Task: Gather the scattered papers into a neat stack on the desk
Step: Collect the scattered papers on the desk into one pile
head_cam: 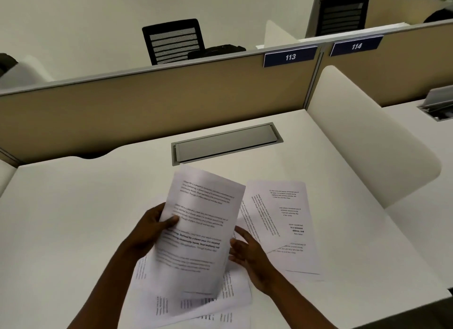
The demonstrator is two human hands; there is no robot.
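My left hand (153, 227) grips the left edge of a printed sheet (198, 235), thumb on its face, and holds it tilted up above the white desk (73, 218). My right hand (247, 252) hovers at the sheet's right edge, fingers spread, holding nothing. More printed papers lie loose on the desk: two overlapping sheets to the right (286, 220) and several crooked ones beneath the raised sheet near the front edge (208, 306). The lifted sheet hides part of those below it.
A grey cable-tray lid (225, 142) is set into the desk behind the papers. A tan partition (147, 108) labelled 113 closes the back, and a rounded white side divider (362, 142) stands on the right. Black chairs show beyond the partition.
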